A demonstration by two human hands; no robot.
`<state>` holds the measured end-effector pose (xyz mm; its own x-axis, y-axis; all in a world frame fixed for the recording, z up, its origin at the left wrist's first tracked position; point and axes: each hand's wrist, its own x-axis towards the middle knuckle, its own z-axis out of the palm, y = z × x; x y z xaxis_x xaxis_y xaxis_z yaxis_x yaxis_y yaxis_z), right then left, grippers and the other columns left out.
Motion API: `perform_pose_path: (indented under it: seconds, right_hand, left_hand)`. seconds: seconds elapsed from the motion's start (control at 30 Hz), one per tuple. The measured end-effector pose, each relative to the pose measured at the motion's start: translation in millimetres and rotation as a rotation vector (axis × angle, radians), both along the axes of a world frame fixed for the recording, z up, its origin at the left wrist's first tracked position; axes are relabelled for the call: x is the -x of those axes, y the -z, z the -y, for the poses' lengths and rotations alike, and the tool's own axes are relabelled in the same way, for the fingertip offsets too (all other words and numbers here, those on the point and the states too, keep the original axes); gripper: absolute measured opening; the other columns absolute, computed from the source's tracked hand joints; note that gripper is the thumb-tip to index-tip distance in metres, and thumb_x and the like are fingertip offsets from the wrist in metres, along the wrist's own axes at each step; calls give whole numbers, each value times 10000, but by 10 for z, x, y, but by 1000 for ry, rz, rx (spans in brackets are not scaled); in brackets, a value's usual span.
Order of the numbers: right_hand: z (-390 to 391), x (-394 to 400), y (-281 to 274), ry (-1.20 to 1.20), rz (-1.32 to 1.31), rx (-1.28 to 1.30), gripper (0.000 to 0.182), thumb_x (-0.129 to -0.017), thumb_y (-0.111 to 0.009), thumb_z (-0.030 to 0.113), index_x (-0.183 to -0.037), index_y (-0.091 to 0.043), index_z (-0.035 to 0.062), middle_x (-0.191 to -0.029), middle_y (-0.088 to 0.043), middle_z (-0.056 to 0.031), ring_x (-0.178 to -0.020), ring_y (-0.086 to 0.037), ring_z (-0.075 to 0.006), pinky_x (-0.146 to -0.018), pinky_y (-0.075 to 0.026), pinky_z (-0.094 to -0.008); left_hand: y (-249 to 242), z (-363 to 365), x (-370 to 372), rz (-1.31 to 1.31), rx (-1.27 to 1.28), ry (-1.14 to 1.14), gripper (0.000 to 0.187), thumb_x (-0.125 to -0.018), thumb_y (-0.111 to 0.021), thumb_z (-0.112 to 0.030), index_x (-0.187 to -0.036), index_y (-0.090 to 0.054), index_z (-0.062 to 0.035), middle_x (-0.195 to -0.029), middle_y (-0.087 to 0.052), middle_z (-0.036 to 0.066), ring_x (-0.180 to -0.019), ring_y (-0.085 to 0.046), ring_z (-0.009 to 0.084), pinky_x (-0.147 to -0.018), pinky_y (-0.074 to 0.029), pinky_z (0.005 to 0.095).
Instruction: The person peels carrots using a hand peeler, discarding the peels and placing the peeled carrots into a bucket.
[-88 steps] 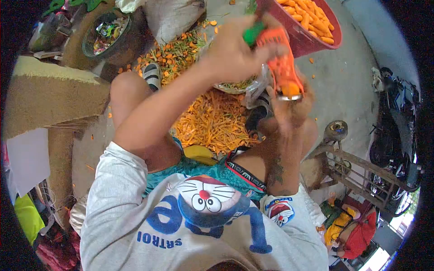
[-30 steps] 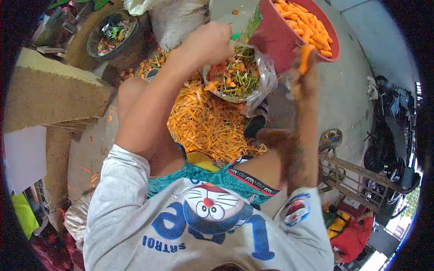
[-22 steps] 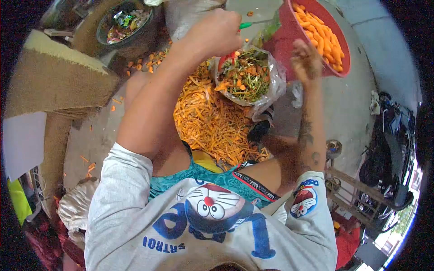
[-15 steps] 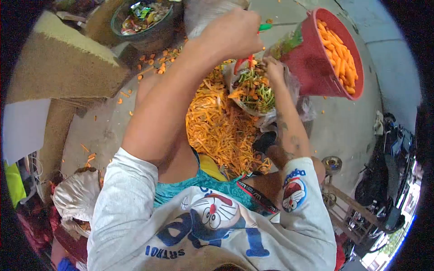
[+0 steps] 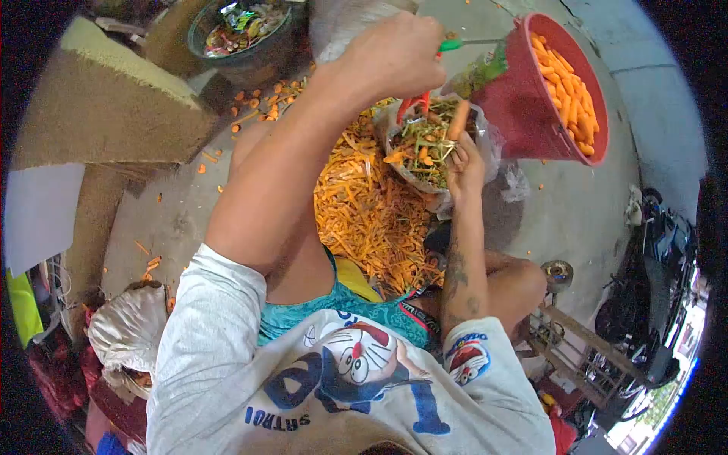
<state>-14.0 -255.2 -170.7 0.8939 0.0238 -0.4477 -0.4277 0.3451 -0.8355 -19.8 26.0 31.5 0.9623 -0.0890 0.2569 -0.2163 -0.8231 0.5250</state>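
Observation:
My left hand (image 5: 406,57) is closed in a fist on a peeler (image 5: 414,105). Its green end sticks out above the fist and its red forked end points down over the bag. An orange carrot (image 5: 459,120) stands up out of my right hand (image 5: 465,165), with my fingers wrapped round its lower end. Below both hands is an open clear plastic bag (image 5: 491,144) holding green stalks and bits of carrot. A broad heap of orange peelings (image 5: 364,205) lies between my legs, just nearer to me than the bag.
A red bucket (image 5: 504,114) full of peeled carrots (image 5: 565,95) leans at the right. At the back left stands a dark tub (image 5: 246,64) with wrappers in it. Carrot scraps (image 5: 273,106) lie scattered on the floor. A white sack (image 5: 129,326) sits at lower left.
My right hand has drawn back from the bag towards me and turned upward, and a carrot now shows in it. My left hand with the peeler has barely moved.

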Motion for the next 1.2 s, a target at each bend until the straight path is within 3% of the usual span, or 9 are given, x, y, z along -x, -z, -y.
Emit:
perform_pose_path:
  seconds: [0.07,0.23,0.43,0.73,0.83,0.93,1.03,1.07,1.2]
  right_hand:
    - [-65,175,-521,61,25,-250,373,-1017,-662,213,-1329,-585,24,-1210,-677,-91,-987,-661,-144,-844,-548,-325]
    - [125,-183,-893,33,222,-70,290,-1015,-678,229,-1234,-614,50,-1166,-696,-82,-1039,-675,-173,-907,-560,-322]
    - [-110,150,-1604,388,305,-568,306,-947,-771,224,-1174,-642,65,-1186,-670,-57,-1111,-626,-178,-995,-554,-335]
    - [-340,583,-2066,329,201,-700,282,-954,-751,199,-1171,-647,54,-1117,-703,-88,-1131,-653,-203,-1003,-581,-366]
    - [-188,570,-2207,237,277,-692,328,-1033,-633,221,-1223,-615,-46,-1125,-692,-152,-1036,-683,-247,-924,-602,-375]
    - [179,357,-2093,-95,399,-526,427,-1075,-441,279,-1374,-552,-6,-963,-660,-109,-734,-560,-156,-641,-453,-295]
    - [275,248,-1939,-166,309,-411,433,-1061,-479,280,-1390,-537,5,-931,-649,-102,-717,-557,-157,-637,-446,-297]
    - [288,201,-1863,-230,280,-419,416,-1050,-497,292,-1353,-559,14,-930,-651,-93,-727,-569,-161,-624,-437,-307]
    - [40,408,-1840,-84,152,-386,354,-1032,-513,273,-1268,-609,28,-1008,-685,-92,-823,-626,-186,-616,-452,-340]
  left_hand:
    - [6,100,17,-18,21,9,303,-811,-662,-161,-1046,-675,31,-945,-695,303,-956,-689,463,-841,-546,531]
    - [13,440,72,95,61,128,332,-791,-679,-146,-1081,-657,13,-954,-697,289,-945,-679,471,-814,-543,535]
    - [43,817,220,351,104,199,401,-765,-699,-142,-1133,-581,-33,-883,-683,256,-874,-676,474,-778,-536,564]
    - [330,841,-132,-50,52,6,344,-818,-697,-232,-1037,-635,25,-966,-703,287,-941,-683,480,-835,-557,542]
    - [310,761,-164,21,110,22,321,-865,-709,-239,-1014,-668,42,-981,-710,287,-904,-711,444,-824,-571,484]
    - [207,643,-193,44,693,104,301,-901,-762,-349,-999,-733,-66,-823,-734,121,-777,-710,268,-727,-559,408]
    - [30,556,-126,8,1126,148,235,-939,-744,-246,-1011,-714,-24,-837,-706,16,-743,-668,130,-685,-533,324]
    - [-95,591,-47,-27,1215,233,199,-973,-734,-244,-978,-659,-61,-786,-656,4,-650,-620,101,-567,-481,279]
    - [-82,879,98,-78,1137,340,184,-971,-734,-234,-971,-643,-74,-786,-616,-22,-640,-562,81,-577,-463,260]
